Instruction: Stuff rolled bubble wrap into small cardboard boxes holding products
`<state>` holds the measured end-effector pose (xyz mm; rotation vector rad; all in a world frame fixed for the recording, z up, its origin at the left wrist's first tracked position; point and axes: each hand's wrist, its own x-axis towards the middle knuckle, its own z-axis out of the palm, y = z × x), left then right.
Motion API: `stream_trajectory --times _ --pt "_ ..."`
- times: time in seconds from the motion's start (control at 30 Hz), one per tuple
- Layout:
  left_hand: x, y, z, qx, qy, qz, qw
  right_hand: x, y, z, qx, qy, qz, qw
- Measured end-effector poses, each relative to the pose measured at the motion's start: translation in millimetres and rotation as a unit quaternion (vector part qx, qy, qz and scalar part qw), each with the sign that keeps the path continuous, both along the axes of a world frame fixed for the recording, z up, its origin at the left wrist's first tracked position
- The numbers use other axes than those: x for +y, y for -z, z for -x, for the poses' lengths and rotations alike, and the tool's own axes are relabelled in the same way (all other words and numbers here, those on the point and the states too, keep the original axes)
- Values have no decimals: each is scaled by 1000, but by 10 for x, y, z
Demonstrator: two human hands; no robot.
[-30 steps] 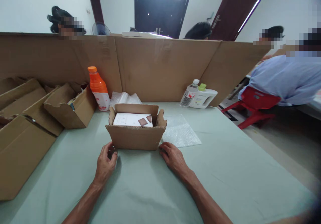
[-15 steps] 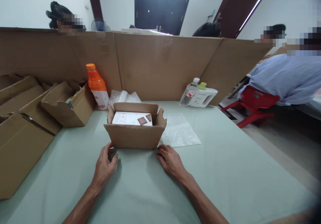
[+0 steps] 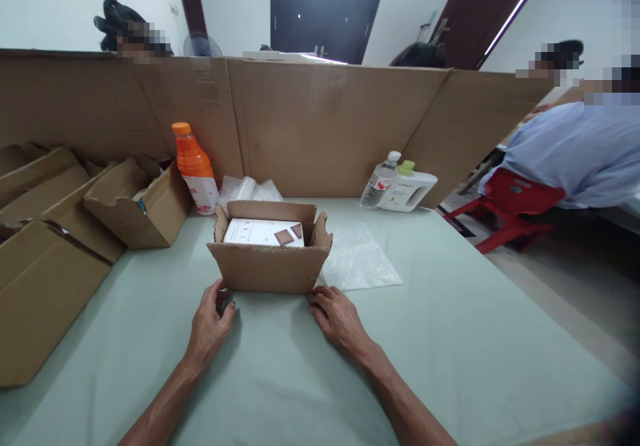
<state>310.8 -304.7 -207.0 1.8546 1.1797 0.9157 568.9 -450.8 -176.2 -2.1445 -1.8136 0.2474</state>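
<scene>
A small open cardboard box [image 3: 270, 269] stands on the pale green table [image 3: 450, 339] right in front of me. Inside it lies a white flat package [image 3: 260, 232] with two brown squares printed on it. My left hand [image 3: 211, 324] rests at the box's near left bottom corner, fingers curled against the cardboard. At the near right bottom corner lies my right hand [image 3: 337, 317], with its fingertips touching the box's lower edge. Neither hand holds anything that I can see.
A bubble-wrap sheet [image 3: 357, 264] lies right of the box. Behind stand an orange bottle [image 3: 195, 168], crumpled plastic [image 3: 247, 189], a clear water bottle [image 3: 379, 183] and a white jug [image 3: 410, 191]. Cardboard boxes [image 3: 45, 259] fill the left; a cardboard wall [image 3: 320, 126] runs behind. People sit beyond.
My right hand has slid left along the box's front edge. The left hand has stayed at its corner. The view has shifted slightly.
</scene>
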Motion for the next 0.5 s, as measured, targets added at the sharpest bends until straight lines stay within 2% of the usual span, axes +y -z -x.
stream_trajectory --times 0.5 --pt "56 40 11 -9 7 -15 1000 -12 -10 -44 37 -4 -9 999"
